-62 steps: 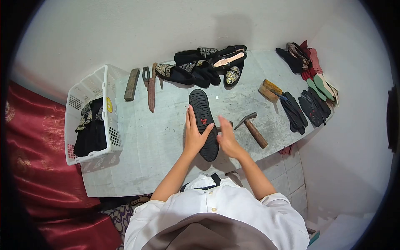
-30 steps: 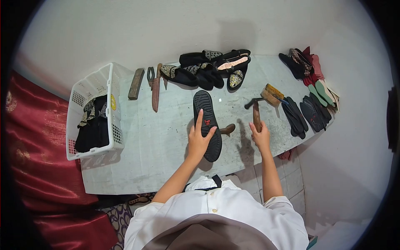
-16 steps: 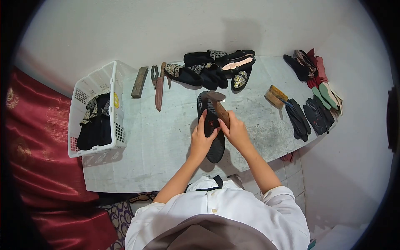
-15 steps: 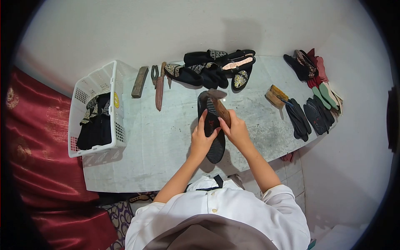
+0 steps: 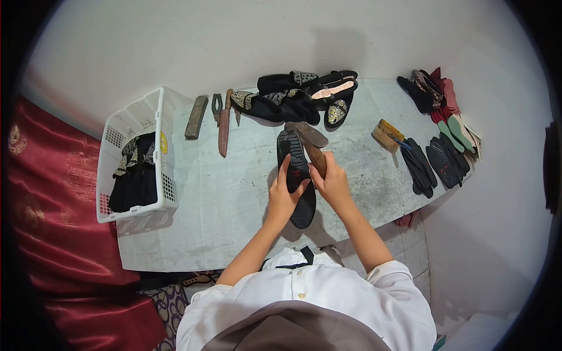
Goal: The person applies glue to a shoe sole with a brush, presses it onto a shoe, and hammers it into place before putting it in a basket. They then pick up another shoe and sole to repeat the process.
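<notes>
Head view: my left hand (image 5: 283, 199) is clamped around the black shoe (image 5: 297, 155), sole up, mid-worktop (image 5: 216, 205), between near and far edges. My right hand (image 5: 333, 182) is wrapped on the handle of the hammer (image 5: 317, 158); its head is over the shoe's far end, can't tell if touching. Far edge: decorated shoes (image 5: 266, 109). Far left corner: wooden block (image 5: 196, 117), sheathed knife (image 5: 223, 131). Left edge: white basket (image 5: 167, 153). Right edge: black soles (image 5: 417, 169).

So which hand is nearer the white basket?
Left. The left hand, holding the black shoe, lies right of the white basket; the right hand, gripping the hammer, is farther right.
</notes>
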Demonstrator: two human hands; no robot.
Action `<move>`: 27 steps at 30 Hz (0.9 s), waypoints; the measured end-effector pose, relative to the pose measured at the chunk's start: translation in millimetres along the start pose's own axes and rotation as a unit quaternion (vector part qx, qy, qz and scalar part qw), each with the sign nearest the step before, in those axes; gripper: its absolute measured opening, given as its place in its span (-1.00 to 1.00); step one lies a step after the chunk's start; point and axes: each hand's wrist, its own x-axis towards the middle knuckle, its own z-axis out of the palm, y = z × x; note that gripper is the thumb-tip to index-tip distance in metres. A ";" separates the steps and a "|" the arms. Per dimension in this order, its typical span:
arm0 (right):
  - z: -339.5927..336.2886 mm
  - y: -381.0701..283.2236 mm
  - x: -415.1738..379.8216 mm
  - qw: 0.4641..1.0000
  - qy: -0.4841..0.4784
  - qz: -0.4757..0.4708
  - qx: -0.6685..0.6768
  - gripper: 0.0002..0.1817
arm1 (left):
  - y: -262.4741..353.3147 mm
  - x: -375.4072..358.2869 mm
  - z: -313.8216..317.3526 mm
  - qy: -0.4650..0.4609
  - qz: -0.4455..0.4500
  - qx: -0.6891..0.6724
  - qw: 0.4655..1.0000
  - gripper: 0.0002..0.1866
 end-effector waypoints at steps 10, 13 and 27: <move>5.7 7.9 -5.1 1.000 0.013 0.012 -0.009 -0.71 | -3.0 -0.1 2.1 0.018 0.028 -0.020 0.999 -0.22; -9.6 2.7 -2.9 0.995 -0.045 0.077 0.040 -0.73 | -3.7 -0.3 1.7 0.020 0.042 -0.031 0.998 -0.22; -3.4 11.7 -35.3 0.979 0.076 0.092 0.165 -0.78 | -3.2 0.3 1.2 0.003 0.014 -0.007 1.000 -0.21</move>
